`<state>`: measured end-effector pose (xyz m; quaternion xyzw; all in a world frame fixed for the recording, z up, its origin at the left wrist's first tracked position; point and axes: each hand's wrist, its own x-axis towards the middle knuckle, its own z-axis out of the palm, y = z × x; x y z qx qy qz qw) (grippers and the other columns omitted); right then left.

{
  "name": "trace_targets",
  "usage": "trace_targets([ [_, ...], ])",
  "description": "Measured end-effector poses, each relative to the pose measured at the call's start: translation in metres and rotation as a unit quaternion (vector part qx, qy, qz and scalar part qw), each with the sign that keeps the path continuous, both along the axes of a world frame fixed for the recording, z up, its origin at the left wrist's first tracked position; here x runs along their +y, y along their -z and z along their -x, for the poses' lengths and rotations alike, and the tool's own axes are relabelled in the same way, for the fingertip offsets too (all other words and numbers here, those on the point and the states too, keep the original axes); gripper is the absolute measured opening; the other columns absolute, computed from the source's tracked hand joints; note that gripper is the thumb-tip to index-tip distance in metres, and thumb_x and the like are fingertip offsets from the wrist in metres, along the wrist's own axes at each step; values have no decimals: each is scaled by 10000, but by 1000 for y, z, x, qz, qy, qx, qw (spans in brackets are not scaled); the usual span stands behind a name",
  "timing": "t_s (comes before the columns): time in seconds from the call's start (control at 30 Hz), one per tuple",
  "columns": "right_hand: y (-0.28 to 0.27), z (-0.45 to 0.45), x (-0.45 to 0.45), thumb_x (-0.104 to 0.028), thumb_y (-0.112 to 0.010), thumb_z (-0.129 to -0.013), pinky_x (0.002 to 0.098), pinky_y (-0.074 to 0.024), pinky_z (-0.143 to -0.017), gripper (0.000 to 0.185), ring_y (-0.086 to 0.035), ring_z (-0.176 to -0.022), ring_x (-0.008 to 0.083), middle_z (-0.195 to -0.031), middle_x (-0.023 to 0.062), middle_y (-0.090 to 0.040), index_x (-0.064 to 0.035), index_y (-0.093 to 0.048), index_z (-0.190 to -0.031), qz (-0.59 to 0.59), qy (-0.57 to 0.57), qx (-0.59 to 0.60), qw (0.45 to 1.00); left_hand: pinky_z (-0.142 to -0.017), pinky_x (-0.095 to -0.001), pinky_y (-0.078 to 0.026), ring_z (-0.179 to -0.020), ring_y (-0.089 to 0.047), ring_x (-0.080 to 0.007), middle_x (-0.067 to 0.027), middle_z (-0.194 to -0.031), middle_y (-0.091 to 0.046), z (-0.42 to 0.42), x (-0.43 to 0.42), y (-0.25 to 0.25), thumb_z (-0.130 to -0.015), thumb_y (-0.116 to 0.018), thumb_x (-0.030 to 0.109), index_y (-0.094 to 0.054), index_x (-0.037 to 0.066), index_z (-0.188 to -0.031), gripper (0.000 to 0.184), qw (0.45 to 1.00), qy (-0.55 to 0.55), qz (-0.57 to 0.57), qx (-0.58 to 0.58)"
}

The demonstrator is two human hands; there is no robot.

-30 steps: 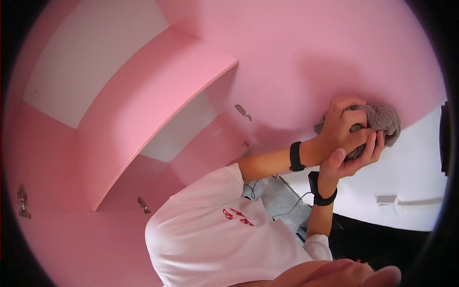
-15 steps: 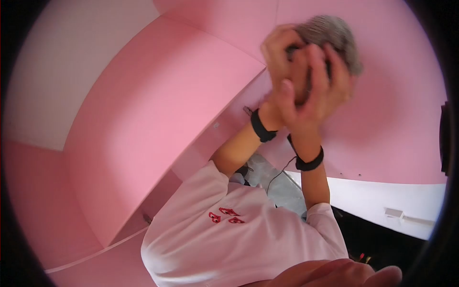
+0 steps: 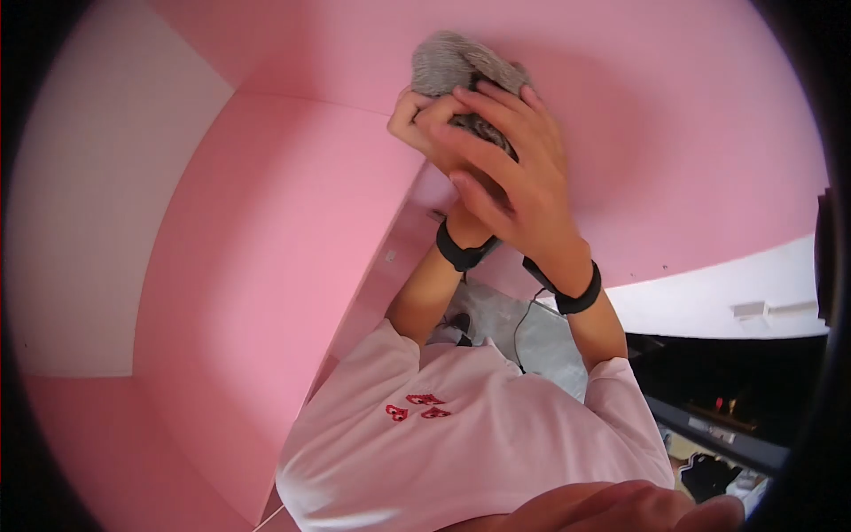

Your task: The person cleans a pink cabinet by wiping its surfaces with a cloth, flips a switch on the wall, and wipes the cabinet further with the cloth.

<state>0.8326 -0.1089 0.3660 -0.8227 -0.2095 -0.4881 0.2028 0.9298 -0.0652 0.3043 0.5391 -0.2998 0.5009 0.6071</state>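
Up at the top of the view, both hands are together on one bunched grey cloth [image 3: 443, 66], and it sits against the broad pink panel [image 3: 700, 160], near where that panel meets the pink shelf board [image 3: 257, 230]. Here's the left hand [image 3: 424, 133], fingers curled in tight with the cloth in its hold, knuckles towards us. And across it comes the right hand [image 3: 532, 182], nearer the camera, back of the hand showing, fingers long, a little bent and slightly fanned over the left hand and the cloth's lower folds; how firmly it grips, I cannot tell. Its thumb points left, across the left hand. A soft shadow falls on the pink just right of the cloth.

Black bands on both wrists: the left band [image 3: 461, 248] and the right band [image 3: 581, 293], close beside each other. Over on the left side, a pale panel [image 3: 89, 195] borders the shelf board. Below, the white shirt [image 3: 479, 452] with its red prints [image 3: 417, 408] fills the bottom, and between the forearms we catch grey floor [image 3: 492, 306], a dark cable [image 3: 519, 328] and a dark shoe [image 3: 463, 328]. Right side: a white surface [image 3: 674, 301] carrying a small white box [image 3: 751, 309].
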Motion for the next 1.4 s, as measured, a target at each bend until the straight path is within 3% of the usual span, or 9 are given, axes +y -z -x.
trace_targets([
  [0.13,-10,47,-27,-204,-756,-787,580,-346,-1128,360,-537,-1301,394,-1360,117,-622,-172,-763,-1146,66,-31,-33,997,-963,-451,-390,-1167,-429,-325,-142,-1190,-415,31,-23,-7,-881,-702,228,-540,46,-1085,317,1000,7,6,9],
  [0.27,-17,97,-45,-196,-758,-785,589,-331,-1136,386,-511,-1327,403,-1393,116,-597,-197,-757,-1171,35,26,19,999,-963,-454,-390,-1168,-428,-325,-141,-1188,-415,84,-62,-23,-876,-705,230,-539,48,-1086,324,1000,26,8,14],
  [0.43,-10,152,-96,-178,-769,-771,603,-298,-1153,438,-462,-1374,394,-1437,113,-553,-203,-741,-1207,34,133,-54,989,-963,-458,-389,-1168,-427,-325,-140,-1187,-414,165,-122,-39,-871,-710,232,-536,49,-1088,333,998,54,8,24],
  [0.77,-4,230,-155,-177,-764,-777,595,-308,-1150,380,-483,-1338,385,-1398,113,-571,-174,-735,-1156,7,143,-69,987,-963,-464,-387,-1169,-426,-325,-139,-1184,-413,249,-191,-45,-860,-719,237,-532,52,-1092,350,997,73,5,27],
  [0.97,-1,216,-146,-181,-728,-809,580,-299,-1148,305,-480,-1293,386,-1366,140,-560,-153,-733,-1113,-33,127,-87,988,-963,-468,-386,-1170,-425,-325,-138,-1182,-413,240,-163,-51,-854,-723,240,-530,54,-1094,359,999,47,6,14],
  [1.07,2,195,-129,-168,-712,-806,553,-293,-1141,291,-460,-1274,368,-1336,161,-549,-146,-734,-1095,-52,142,-107,983,-944,-494,-384,-1152,-441,-331,-133,-1161,-426,225,-136,-62,-811,-740,234,-541,62,-1043,351,996,19,-78,-46],
  [1.1,4,180,-126,-234,-712,-792,538,-317,-1062,264,-506,-1180,331,-1307,120,-572,-186,-732,-1051,-61,140,-150,977,-930,-496,-386,-1139,-456,-334,-129,-1149,-439,211,-136,-58,-802,-735,222,-547,65,-1018,327,995,25,-76,-65],
  [1.23,10,139,-108,-256,-667,-864,484,-358,-1034,254,-432,-1229,329,-1354,170,-482,-138,-706,-1086,-24,141,-181,973,-894,-478,-396,-1113,-496,-333,-114,-1117,-474,164,-106,-52,-786,-717,192,-566,86,-969,259,986,69,-116,-95],
  [1.4,16,73,-74,-294,-630,-891,482,-359,-1026,255,-422,-1236,322,-1360,153,-471,-158,-688,-1100,-13,111,-212,971,-895,-481,-400,-1123,-499,-333,-113,-1125,-480,99,-63,-55,-786,-704,183,-571,114,-992,255,983,38,-110,-141],
])
